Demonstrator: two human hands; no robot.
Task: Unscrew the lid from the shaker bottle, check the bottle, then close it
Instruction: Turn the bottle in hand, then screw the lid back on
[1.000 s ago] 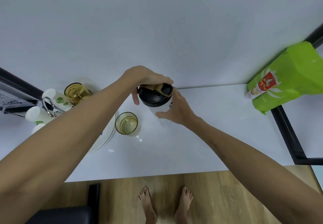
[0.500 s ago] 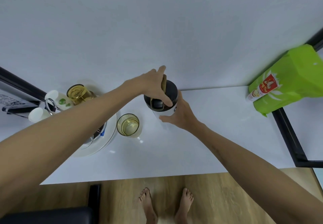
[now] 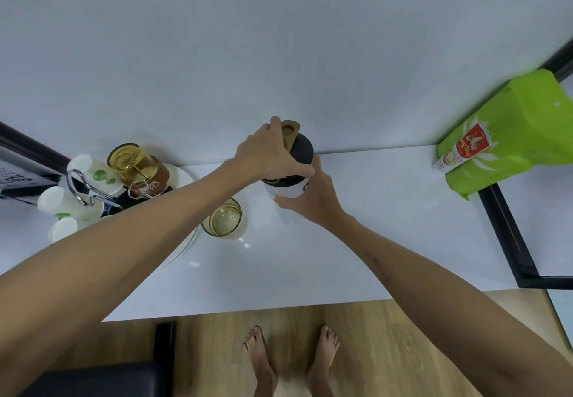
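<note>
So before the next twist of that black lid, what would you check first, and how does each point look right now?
1. Left hand grips the black lid from above: ok.
2. Right hand steadies the shaker bottle by its side: ok.
3. Bottle upright on the white table: ok.
4. Glass stands apart from the bottle: ok.
5. Lid loosened or tight: cannot tell.
6. Bottle's contents: cannot tell, lid covers the opening.
</note>
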